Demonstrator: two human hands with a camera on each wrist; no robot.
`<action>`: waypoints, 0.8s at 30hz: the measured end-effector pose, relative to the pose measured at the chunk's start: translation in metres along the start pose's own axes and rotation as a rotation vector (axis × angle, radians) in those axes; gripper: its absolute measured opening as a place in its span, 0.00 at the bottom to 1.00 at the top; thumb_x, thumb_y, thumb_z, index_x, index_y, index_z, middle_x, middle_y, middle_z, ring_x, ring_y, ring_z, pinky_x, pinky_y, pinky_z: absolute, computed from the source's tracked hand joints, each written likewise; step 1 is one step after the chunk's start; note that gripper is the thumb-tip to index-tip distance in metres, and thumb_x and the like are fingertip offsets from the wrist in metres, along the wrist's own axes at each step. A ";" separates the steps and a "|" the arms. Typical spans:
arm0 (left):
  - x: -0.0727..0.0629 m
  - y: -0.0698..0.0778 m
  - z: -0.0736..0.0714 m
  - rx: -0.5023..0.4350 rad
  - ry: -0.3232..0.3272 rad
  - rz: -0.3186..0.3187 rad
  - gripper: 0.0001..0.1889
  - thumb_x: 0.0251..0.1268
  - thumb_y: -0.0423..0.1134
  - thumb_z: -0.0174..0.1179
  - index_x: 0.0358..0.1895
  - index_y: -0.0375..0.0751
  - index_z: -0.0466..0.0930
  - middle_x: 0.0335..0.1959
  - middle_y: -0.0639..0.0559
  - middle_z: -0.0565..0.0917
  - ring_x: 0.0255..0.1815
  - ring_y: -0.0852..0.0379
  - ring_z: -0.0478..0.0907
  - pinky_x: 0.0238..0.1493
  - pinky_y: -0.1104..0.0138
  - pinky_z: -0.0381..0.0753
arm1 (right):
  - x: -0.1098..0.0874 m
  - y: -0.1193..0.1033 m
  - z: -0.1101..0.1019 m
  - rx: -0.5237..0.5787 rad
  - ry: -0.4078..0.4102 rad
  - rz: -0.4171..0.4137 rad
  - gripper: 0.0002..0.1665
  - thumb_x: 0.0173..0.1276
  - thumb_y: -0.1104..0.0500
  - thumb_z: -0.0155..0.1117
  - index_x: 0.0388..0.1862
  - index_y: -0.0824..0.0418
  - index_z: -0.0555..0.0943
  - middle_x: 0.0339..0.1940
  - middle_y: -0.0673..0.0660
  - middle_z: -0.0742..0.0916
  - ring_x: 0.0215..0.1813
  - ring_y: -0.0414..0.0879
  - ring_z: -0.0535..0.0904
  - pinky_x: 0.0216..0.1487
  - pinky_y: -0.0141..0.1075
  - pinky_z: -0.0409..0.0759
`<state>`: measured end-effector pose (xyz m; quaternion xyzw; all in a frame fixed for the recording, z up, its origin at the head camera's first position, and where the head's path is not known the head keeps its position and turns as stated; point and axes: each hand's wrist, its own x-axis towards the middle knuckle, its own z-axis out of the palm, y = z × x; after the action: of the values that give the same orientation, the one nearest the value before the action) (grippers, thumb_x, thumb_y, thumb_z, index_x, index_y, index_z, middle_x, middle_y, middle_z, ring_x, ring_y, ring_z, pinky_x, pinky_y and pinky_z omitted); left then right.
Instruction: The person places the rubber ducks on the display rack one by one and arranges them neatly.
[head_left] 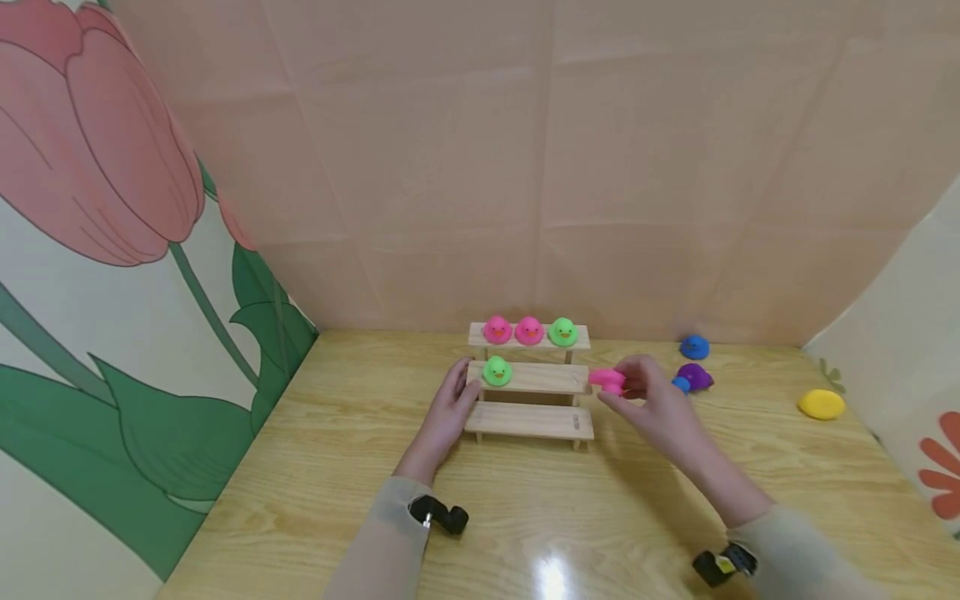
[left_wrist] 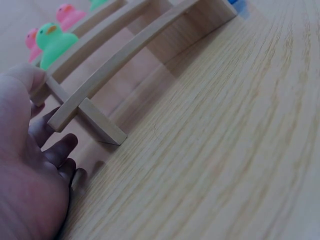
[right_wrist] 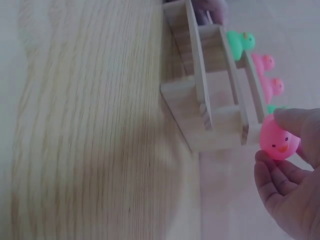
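Note:
A small three-step wooden shelf (head_left: 543, 378) stands on the table. My left hand (head_left: 448, 407) holds its left end, thumb at the end of the middle step, fingers beside and below it in the left wrist view. Between thumb and fingertips my right hand (head_left: 660, 410) pinches a pink rubber duck (right_wrist: 276, 139), just off the right end of the middle step. One green duck (head_left: 497, 372) sits at the left of that step. On the top step are two pink ducks (head_left: 528, 331) and a green duck (head_left: 562, 332) in a row. The bottom step (head_left: 528, 419) is bare.
Beyond my right hand lie a blue duck (head_left: 694, 347) near the back edge, a purple duck (head_left: 697, 376) and another blue one (head_left: 681, 383), partly hidden. Farther right is a yellow toy (head_left: 821, 404). A pink-beige sheet (head_left: 547, 167) hangs behind the table (head_left: 360, 367).

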<state>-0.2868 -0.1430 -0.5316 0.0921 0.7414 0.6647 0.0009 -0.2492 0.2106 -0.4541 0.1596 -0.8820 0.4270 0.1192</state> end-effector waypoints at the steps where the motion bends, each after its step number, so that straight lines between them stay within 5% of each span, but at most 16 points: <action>1: 0.000 0.000 0.000 0.004 0.000 -0.003 0.36 0.90 0.56 0.54 0.91 0.54 0.56 0.89 0.41 0.61 0.89 0.43 0.57 0.87 0.48 0.58 | 0.001 -0.001 0.002 0.006 -0.005 0.001 0.25 0.77 0.59 0.77 0.61 0.65 0.74 0.52 0.63 0.90 0.53 0.57 0.88 0.54 0.28 0.86; 10: 0.000 -0.001 0.000 0.021 0.005 -0.015 0.34 0.90 0.57 0.54 0.90 0.60 0.58 0.89 0.42 0.60 0.89 0.45 0.56 0.87 0.50 0.58 | 0.007 -0.014 0.020 0.038 -0.015 -0.021 0.24 0.78 0.59 0.77 0.61 0.66 0.74 0.52 0.63 0.90 0.53 0.57 0.88 0.58 0.52 0.89; 13: 0.000 -0.001 0.000 0.015 0.002 -0.014 0.33 0.90 0.57 0.54 0.89 0.61 0.58 0.89 0.43 0.60 0.89 0.46 0.56 0.87 0.50 0.58 | 0.009 -0.017 0.026 0.039 -0.020 -0.027 0.24 0.78 0.59 0.77 0.62 0.66 0.74 0.53 0.63 0.90 0.54 0.57 0.88 0.59 0.53 0.89; 24: -0.002 -0.001 0.000 0.005 0.005 -0.016 0.33 0.90 0.59 0.54 0.89 0.64 0.58 0.90 0.44 0.58 0.89 0.46 0.55 0.87 0.50 0.59 | 0.019 -0.032 0.043 0.047 -0.011 -0.076 0.24 0.81 0.55 0.74 0.70 0.57 0.80 0.52 0.57 0.90 0.48 0.49 0.88 0.48 0.34 0.87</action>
<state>-0.2851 -0.1438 -0.5327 0.0846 0.7437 0.6632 0.0041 -0.2578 0.1543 -0.4510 0.1982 -0.8657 0.4418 0.1266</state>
